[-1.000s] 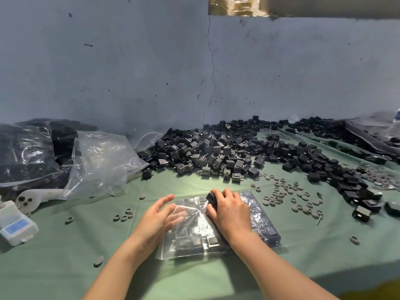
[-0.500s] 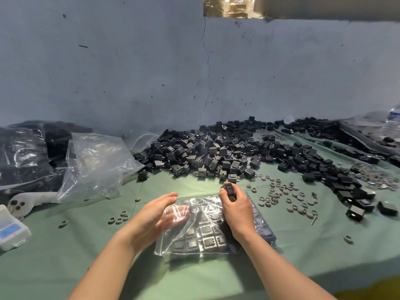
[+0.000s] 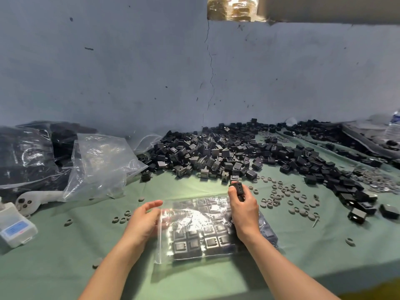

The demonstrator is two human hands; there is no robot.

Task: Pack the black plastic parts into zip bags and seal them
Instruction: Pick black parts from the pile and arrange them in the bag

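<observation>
A cracked blue-grey wall (image 3: 129, 72) stands behind a table (image 3: 54, 267) covered in green cloth. A wide heap of black parts (image 3: 216, 154) lies along the far side, from the middle to the right. Grey rings (image 3: 287, 198) are scattered just in front of it on the right. At near centre a zip bag (image 3: 201, 230) lies flat, with rows of black parts packed inside. My left hand (image 3: 142, 224) holds the bag's left edge; the thumb is raised and the fingers show through the plastic. My right hand (image 3: 244, 211) pinches a single black part (image 3: 238, 188) between thumb and fingers, over the bag's far right corner. Empty clear bags (image 3: 101, 163) lie at far left beside filled dark ones (image 3: 26, 152). A white box (image 3: 15, 228) sits at the left edge.
</observation>
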